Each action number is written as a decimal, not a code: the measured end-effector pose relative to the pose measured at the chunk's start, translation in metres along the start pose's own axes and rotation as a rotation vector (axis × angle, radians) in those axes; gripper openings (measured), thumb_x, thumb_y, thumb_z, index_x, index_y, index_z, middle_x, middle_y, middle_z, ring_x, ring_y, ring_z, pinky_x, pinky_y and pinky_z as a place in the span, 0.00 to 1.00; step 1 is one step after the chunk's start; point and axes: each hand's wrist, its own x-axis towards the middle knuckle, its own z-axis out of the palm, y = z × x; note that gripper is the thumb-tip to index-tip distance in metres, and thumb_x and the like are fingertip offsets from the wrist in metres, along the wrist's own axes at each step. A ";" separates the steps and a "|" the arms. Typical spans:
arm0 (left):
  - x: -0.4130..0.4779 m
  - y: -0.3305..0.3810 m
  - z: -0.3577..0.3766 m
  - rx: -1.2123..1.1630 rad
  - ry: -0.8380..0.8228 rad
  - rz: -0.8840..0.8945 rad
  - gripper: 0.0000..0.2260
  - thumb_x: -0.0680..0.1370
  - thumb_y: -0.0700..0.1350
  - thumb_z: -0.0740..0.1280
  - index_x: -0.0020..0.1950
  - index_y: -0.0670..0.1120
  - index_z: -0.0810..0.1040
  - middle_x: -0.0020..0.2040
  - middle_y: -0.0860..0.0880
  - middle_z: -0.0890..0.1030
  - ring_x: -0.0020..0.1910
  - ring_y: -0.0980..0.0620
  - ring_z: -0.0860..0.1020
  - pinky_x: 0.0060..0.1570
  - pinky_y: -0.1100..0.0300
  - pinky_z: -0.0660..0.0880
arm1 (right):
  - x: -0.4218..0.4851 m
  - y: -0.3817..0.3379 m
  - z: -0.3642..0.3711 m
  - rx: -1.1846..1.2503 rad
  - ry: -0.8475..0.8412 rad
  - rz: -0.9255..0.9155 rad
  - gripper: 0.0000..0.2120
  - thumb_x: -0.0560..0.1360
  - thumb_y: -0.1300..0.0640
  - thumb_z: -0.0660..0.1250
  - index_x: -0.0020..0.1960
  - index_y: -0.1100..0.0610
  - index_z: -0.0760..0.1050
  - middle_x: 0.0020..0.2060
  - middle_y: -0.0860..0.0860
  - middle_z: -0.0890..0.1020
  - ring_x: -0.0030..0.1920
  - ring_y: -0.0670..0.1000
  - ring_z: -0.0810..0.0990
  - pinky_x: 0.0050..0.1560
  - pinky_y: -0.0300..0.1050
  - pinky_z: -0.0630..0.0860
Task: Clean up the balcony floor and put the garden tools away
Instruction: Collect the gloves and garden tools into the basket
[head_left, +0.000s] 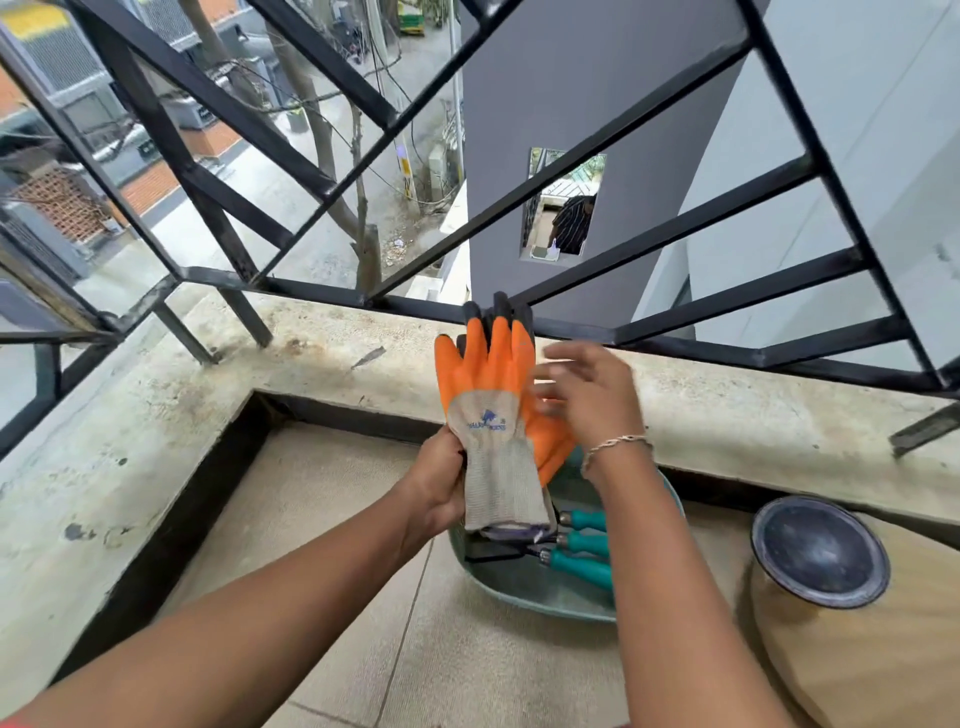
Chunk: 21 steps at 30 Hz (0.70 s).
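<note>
1. Fingers (451, 501) of the left hand (436, 483) grip the cuffs of the orange gloves (488, 384), held upright above the green basin (524, 590).
2. Right hand (592, 395) hovers beside them, fingers spread, blurred.
3. Teal-handled tools (582, 543) already lie in the basin.
4. Likely step: stowing the gloves; next, lower them in.

Orange-and-grey knitted rubber-coated gloves (488, 415): at least two, stacked. Teal-handled metal garden tools (582, 543): three. Grey-green oval plastic tub (519, 587): one. Tan round pot (857, 649): one. Dark round lid (820, 552): one.
</note>
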 end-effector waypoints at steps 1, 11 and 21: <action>0.006 0.013 0.012 0.393 0.182 0.188 0.13 0.76 0.52 0.63 0.54 0.45 0.78 0.45 0.47 0.80 0.49 0.45 0.79 0.45 0.51 0.74 | 0.004 0.002 -0.011 0.026 0.126 0.016 0.15 0.75 0.71 0.59 0.40 0.52 0.74 0.36 0.53 0.79 0.32 0.48 0.76 0.32 0.38 0.76; 0.020 0.027 0.023 1.181 0.373 0.325 0.30 0.66 0.66 0.59 0.61 0.49 0.72 0.53 0.49 0.76 0.52 0.45 0.72 0.50 0.49 0.65 | -0.004 0.016 -0.027 0.004 -0.127 0.376 0.05 0.75 0.61 0.66 0.43 0.62 0.77 0.32 0.55 0.80 0.28 0.48 0.76 0.29 0.38 0.75; -0.006 -0.028 -0.043 -0.759 -0.029 -0.429 0.20 0.84 0.46 0.52 0.71 0.35 0.66 0.62 0.36 0.76 0.52 0.52 0.81 0.54 0.56 0.78 | -0.014 0.027 0.014 -0.367 -0.437 0.353 0.22 0.66 0.59 0.76 0.53 0.55 0.68 0.43 0.51 0.74 0.35 0.48 0.72 0.32 0.41 0.71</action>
